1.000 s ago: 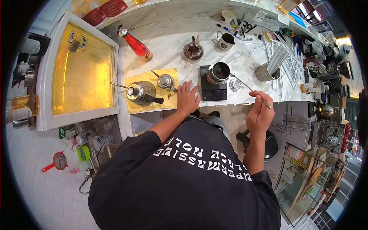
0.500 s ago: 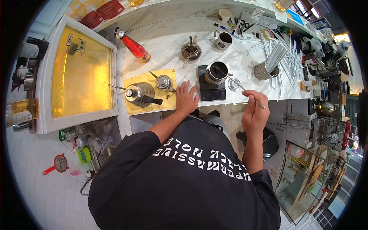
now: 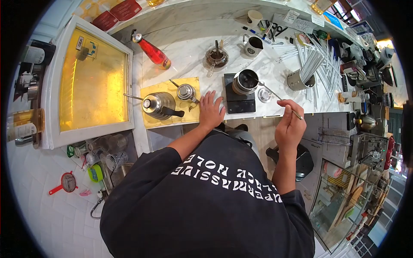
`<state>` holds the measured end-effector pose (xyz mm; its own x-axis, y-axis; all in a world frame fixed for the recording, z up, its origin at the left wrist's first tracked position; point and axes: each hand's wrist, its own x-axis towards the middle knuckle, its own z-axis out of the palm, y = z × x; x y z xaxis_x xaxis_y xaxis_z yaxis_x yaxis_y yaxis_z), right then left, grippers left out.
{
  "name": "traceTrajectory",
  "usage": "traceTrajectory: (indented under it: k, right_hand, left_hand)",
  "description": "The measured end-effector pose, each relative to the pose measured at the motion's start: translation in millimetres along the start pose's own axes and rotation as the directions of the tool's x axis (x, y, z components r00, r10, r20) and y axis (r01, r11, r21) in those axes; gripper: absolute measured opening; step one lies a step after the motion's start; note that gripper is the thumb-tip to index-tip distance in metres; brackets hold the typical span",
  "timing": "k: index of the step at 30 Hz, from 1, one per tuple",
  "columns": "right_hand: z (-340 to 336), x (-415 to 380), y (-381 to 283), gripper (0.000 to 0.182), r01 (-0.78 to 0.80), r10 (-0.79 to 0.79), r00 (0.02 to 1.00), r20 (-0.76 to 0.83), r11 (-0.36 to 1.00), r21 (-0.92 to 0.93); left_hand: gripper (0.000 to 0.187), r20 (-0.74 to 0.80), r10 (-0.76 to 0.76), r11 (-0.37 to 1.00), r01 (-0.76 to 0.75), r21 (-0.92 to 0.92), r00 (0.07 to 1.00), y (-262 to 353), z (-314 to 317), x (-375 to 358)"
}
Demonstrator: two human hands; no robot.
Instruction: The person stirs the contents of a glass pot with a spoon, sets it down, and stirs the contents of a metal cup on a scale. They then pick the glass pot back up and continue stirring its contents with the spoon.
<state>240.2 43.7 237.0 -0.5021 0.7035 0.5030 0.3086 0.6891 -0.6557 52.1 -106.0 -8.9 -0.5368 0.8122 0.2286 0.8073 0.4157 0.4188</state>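
Note:
My right hand (image 3: 291,123) pinches the handle of a long-handled spoon (image 3: 271,90). The spoon slants down to the left, its far end inside a cylindrical vessel (image 3: 241,89) with a metal rim and dark contents. That vessel stands on a black scale (image 3: 240,106); a round metal press lid (image 3: 264,95) lies just right of it. My left hand (image 3: 211,110) rests flat at the counter's edge, fingers apart, holding nothing. Close to its left are a small steel pot (image 3: 186,91) and a gooseneck kettle (image 3: 158,105), both on a yellow cloth (image 3: 180,118).
Behind stand a red bottle (image 3: 154,52), a glass server (image 3: 216,57) with dark liquid and a steel pitcher (image 3: 253,46). To the right, a metal canister (image 3: 295,81) holds straws, with loose ones around it. A glass-fronted white cabinet (image 3: 92,81) borders the left.
The whole view has shifted slightly. My right hand has moved a little to the right with the spoon, whose end stays in the vessel. My left hand keeps its place on the counter.

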Motion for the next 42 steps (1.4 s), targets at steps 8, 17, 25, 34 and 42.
traceTrajectory:
  k: [8,17,25,34,42]
  right_hand:
    - [-3.5,-3.5,-4.1,0.011,-0.004,0.005,0.999,0.051,1.000,-0.007]
    - [-4.7,-4.5,-6.4,0.010,0.015,-0.014,0.999,0.032,1.000,-0.022]
    - [-10.0,-7.3,-0.2,0.008,0.073,-0.072,0.997,0.016,0.995,-0.067]
    - [-4.0,-10.2,3.4,0.008,0.019,-0.020,0.999,-0.037,0.999,-0.026]
    - [1.3,-4.6,0.1,0.007,-0.007,0.006,0.999,-0.043,1.000,-0.020]
  left_hand:
    - [0.049,0.021,-0.005,1.000,0.005,-0.003,1.000,1.0,0.2,-0.6]
    - [0.049,0.018,0.002,1.000,-0.002,0.002,1.000,1.8,-0.3,0.7]
    - [0.048,0.018,0.003,1.000,-0.003,0.004,1.000,0.9,1.4,0.2]
    - [0.047,0.013,0.002,1.000,-0.001,-0.017,1.000,1.4,-1.0,0.4]
    - [0.047,0.012,0.000,1.000,0.000,-0.006,1.000,-0.9,0.4,-0.7]
